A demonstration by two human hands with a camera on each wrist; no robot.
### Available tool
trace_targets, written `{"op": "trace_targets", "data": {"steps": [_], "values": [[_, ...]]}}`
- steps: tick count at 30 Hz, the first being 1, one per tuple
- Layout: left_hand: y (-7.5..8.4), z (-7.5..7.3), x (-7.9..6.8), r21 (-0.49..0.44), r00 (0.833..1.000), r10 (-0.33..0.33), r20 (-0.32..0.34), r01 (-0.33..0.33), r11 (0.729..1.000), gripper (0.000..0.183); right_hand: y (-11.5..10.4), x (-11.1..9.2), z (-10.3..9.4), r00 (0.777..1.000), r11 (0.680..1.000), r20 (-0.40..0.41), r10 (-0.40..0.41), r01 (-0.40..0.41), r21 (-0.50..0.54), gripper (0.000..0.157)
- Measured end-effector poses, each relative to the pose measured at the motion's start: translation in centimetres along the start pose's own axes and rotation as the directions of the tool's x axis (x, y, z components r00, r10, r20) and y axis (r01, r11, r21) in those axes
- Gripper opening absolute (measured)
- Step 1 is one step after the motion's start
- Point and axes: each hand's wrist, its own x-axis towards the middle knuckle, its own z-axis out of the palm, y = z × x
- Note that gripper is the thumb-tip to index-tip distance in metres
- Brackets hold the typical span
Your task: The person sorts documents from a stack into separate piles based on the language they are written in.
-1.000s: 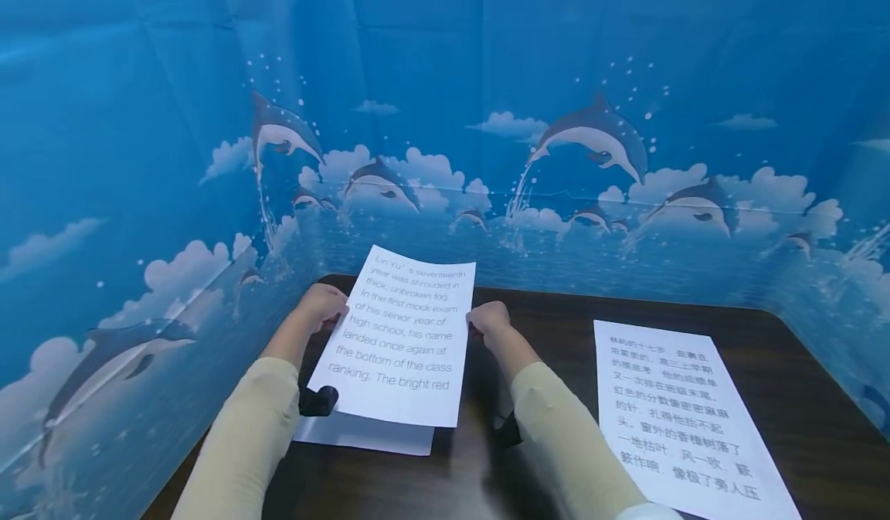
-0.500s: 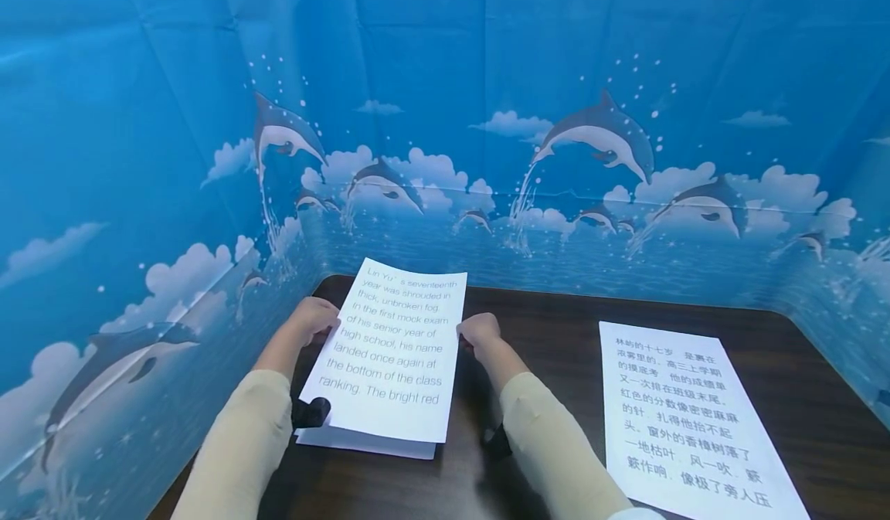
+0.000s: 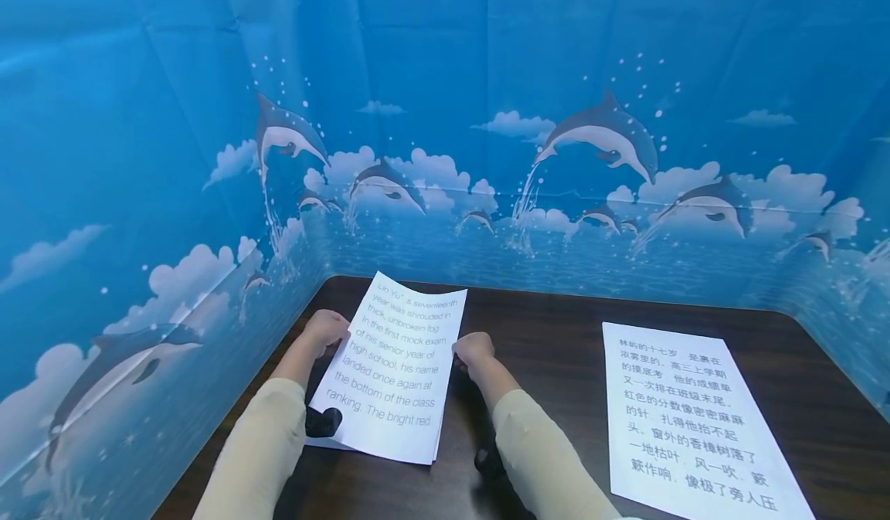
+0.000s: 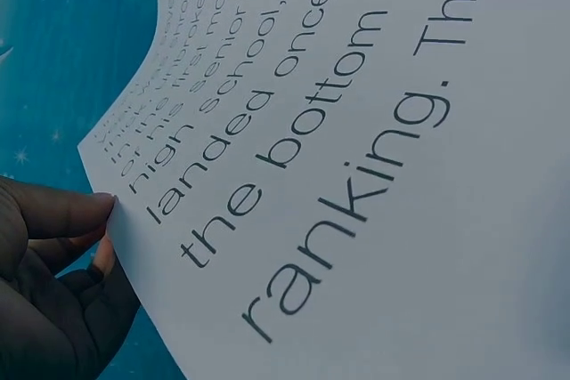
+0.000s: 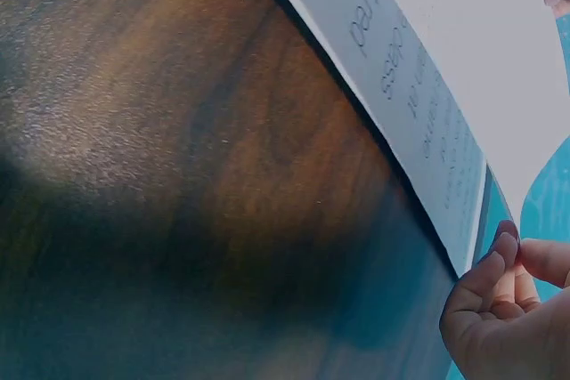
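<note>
A white sheet of paper (image 3: 385, 373) printed in English is held by its two side edges, tilted and slightly bowed. My left hand (image 3: 327, 331) pinches its left edge between thumb and fingers; the left wrist view shows the thumb (image 4: 76, 213) at that edge. On the other side my right hand (image 3: 476, 348) pinches the right edge, which bends to a point at the fingertips in the right wrist view. Beneath lies another printed sheet (image 5: 356, 51) on the dark wooden table (image 5: 178, 157), mostly covered by the held one. The two sheets stand apart near my right hand.
Another sheet (image 3: 684, 419), printed in Chinese, lies flat on the table to the right. A blue dolphin-patterned curtain (image 3: 431, 118) rises along the table's back and sides. Black devices (image 3: 323, 422) sit at both wrists.
Both hands have lowered the held sheet and drawn it nearer. It covers more of the sheet underneath, whose lower edge showed widely a second ago. The Chinese sheet stays on the table.
</note>
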Motion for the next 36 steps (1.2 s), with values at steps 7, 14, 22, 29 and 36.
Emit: {"op": "trace_targets", "data": {"steps": [7,14,22,29,36], "values": [[-0.6,0.8,0.5,0.012,1.000,-0.027,-0.002,0.027,1.000,0.021,0.8,0.0,0.3,1.000,1.000,0.009,0.009,-0.009,-0.014,0.011],[-1.1,1.2,0.4,0.004,0.998,-0.054,-0.037,0.054,0.999,0.024,1.3,0.1,0.5,0.999,1.000,0.047,0.021,-0.021,0.000,0.011],[-2.2,1.6,0.4,0.005,0.998,-0.034,-0.055,0.034,0.999,0.020,1.7,0.3,0.2,0.997,0.999,0.061,0.047,-0.048,0.003,0.015],[-2.6,1.9,0.2,0.019,0.997,-0.055,-0.050,0.056,0.998,0.023,1.9,0.4,-0.2,0.995,0.997,0.069,0.071,-0.072,0.014,0.018],[-2.3,1.3,0.0,0.080,0.997,-0.064,-0.037,0.067,0.995,0.031,1.9,0.1,-0.9,0.995,0.996,0.083,0.059,-0.064,0.060,0.025]]}}
